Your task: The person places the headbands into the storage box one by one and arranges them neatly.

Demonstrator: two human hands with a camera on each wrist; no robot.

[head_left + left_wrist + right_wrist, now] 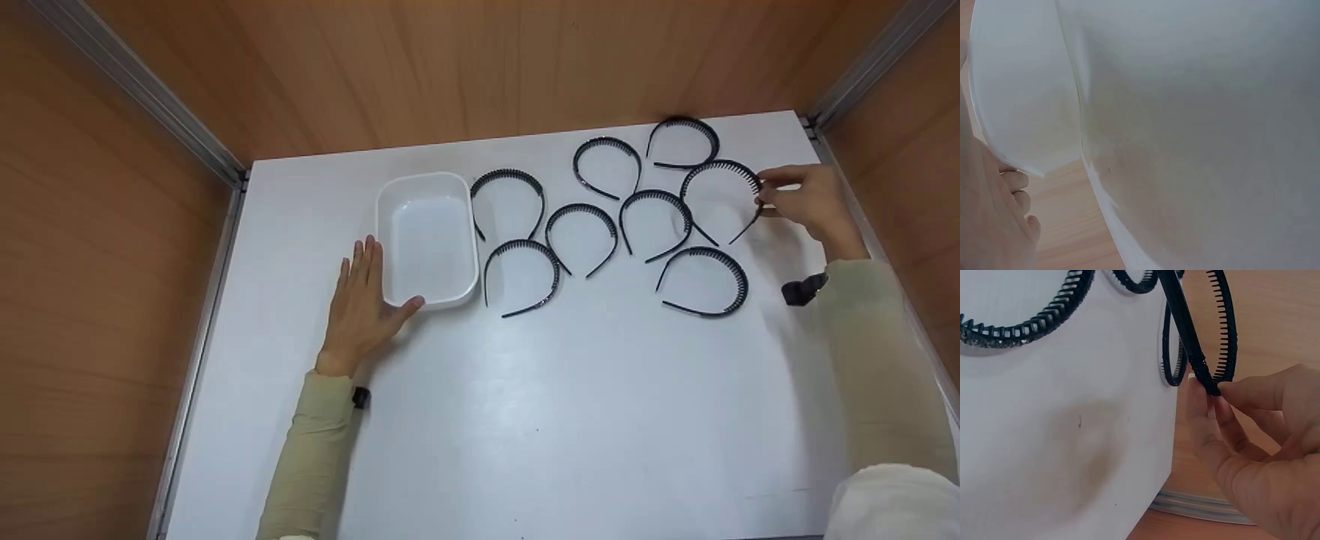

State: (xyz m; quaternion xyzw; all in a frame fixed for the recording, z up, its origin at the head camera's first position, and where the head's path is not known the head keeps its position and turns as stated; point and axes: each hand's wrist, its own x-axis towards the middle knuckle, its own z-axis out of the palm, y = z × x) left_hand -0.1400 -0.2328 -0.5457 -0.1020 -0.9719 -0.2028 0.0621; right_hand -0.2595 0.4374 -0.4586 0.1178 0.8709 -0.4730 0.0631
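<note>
A white rectangular plastic tub stands on the left half of the table. My left hand lies along its left side, fingers straight and thumb at the near corner of the rim; the left wrist view shows the fingers against the tub wall. At the far right my right hand pinches the right side of a black toothed headband between thumb and fingers. Close up, the right wrist view shows the fingertips on the pinched headband. Its free ends point toward the near side.
Several more black headbands lie around, among them one at the back, one nearer right, and one beside the tub. Wooden panels with metal edging enclose the white table at back and sides.
</note>
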